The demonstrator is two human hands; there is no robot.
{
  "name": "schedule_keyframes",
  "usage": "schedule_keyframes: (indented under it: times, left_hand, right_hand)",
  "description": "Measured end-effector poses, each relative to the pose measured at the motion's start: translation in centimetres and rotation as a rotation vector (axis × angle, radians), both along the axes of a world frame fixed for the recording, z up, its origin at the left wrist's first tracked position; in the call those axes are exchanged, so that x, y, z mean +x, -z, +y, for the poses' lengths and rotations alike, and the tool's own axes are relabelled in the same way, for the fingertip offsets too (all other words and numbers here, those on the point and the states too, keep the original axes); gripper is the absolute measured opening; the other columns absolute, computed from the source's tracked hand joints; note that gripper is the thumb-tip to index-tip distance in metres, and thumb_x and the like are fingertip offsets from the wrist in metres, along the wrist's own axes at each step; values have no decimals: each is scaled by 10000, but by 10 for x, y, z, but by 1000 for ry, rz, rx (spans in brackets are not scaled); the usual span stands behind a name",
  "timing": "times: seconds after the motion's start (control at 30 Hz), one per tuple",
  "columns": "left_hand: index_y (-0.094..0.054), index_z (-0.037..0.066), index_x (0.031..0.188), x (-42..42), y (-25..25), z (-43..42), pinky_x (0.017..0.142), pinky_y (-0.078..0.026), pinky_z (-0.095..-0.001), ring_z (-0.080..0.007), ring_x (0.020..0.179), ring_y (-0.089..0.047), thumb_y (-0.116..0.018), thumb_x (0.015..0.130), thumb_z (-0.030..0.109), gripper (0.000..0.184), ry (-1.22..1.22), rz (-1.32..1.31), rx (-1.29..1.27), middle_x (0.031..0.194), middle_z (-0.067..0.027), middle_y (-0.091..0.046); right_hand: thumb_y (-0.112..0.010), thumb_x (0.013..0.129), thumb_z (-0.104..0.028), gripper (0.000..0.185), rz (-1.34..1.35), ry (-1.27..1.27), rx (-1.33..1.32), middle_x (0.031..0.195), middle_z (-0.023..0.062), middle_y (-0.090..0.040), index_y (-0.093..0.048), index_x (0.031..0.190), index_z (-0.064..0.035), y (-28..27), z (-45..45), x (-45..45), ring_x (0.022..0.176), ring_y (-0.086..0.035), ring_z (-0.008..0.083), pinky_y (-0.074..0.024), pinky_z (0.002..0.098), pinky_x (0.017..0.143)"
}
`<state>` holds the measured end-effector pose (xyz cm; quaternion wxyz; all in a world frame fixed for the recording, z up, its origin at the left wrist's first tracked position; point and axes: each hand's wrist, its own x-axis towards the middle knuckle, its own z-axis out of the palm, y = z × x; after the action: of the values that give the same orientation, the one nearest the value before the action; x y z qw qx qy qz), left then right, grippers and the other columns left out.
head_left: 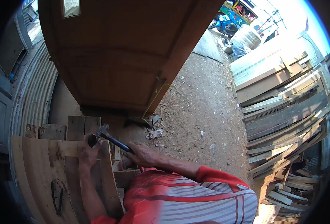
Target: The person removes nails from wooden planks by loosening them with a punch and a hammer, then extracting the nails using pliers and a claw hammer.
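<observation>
My right hand is wrapped round the dark handle of a hammer. The metal hammer head points left, close to my left hand at the far end of the wooden workbench. Closed fingers of my left hand hold a small dark, blunt-ended piece; its kind is not clear. Boards lie beneath my left forearm. A pair of dark pliers rests on the bench to the left, handles apart.
A large brown wooden door panel stands ahead, with yellow string hanging at its edge. Stacked planks lean along the right side. Shavings and scraps cover the dirt floor. Corrugated metal sheeting stands at left.
</observation>
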<state>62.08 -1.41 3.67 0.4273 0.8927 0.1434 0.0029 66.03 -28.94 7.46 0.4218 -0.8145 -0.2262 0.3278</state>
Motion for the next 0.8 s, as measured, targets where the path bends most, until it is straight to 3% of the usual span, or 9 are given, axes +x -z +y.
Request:
schedule_keyframes:
  times: [0.07,0.17,0.23,0.43,0.47,0.53,0.6,0.73,0.8]
  left_hand:
    - [-597,32,1213,-2,4,4,798,-531,-401,-282,870,-661,-776,921,275,420,-10,-76,-40,962,-139,-680]
    - [-601,20,1201,-12,6,12,752,-516,-354,-187,794,-580,-761,943,263,389,-104,-232,-145,926,-63,-629]
    - [-600,13,1215,-21,0,17,723,-500,-325,-139,784,-532,-739,962,252,375,-203,-360,-174,914,-22,-591]
    - [-522,-7,1367,-73,-14,23,721,-434,-260,-99,744,-493,-534,1005,222,429,-481,-610,-635,879,-14,-550]
    - [-524,0,1324,-77,-21,21,717,-441,-262,-102,747,-504,-541,1016,212,374,-553,-651,-665,873,-18,-563]
    - [-551,39,1263,-92,-28,24,761,-468,-290,-122,835,-561,-573,1034,243,307,-615,-702,-649,988,-42,-604]
    - [-558,40,1252,-105,-31,23,712,-491,-315,-135,787,-577,-632,1020,266,333,-719,-631,-608,939,-36,-615]
    - [-604,57,1194,-131,-41,22,741,-550,-398,-250,804,-681,-794,904,330,441,-659,-139,-11,958,-95,-691]
    - [-622,48,1116,-131,-48,13,808,-561,-466,-380,930,-716,-865,816,302,462,-598,-33,53,1033,-210,-712]
  right_hand:
    - [-556,1058,-320,350,-82,-8,0,764,317,-665,-520,1138,20,4,-1,-3,709,-676,495,-488,578,638]
    - [-579,1052,-385,418,50,-34,-92,966,324,-682,-534,1179,10,-2,-1,-1,903,-680,510,-510,569,765]
    - [-589,1045,-378,417,-42,-57,-89,993,324,-668,-536,1181,13,7,0,-5,935,-675,505,-507,568,790]
    - [-647,990,-319,375,-222,-155,-23,968,339,-642,-577,1152,12,34,0,-14,912,-660,499,-500,554,821]
    - [-659,980,-286,356,-179,-184,-9,1097,330,-602,-577,1148,18,31,4,-12,1004,-631,501,-492,545,863]
    - [-617,1022,-274,320,86,-172,-120,867,210,-683,-566,1178,1,17,13,-16,808,-712,388,-536,491,720]
    - [-602,1032,-264,284,-42,-236,-130,822,194,-701,-562,1159,-14,13,22,-22,750,-727,329,-529,451,662]
    - [-609,1025,-273,268,-36,-290,-190,845,237,-706,-565,1128,-29,16,25,-27,794,-716,416,-525,499,689]
    - [-608,1022,-276,267,-94,-327,-169,866,267,-702,-554,1120,-33,24,23,-25,831,-695,481,-525,538,705]
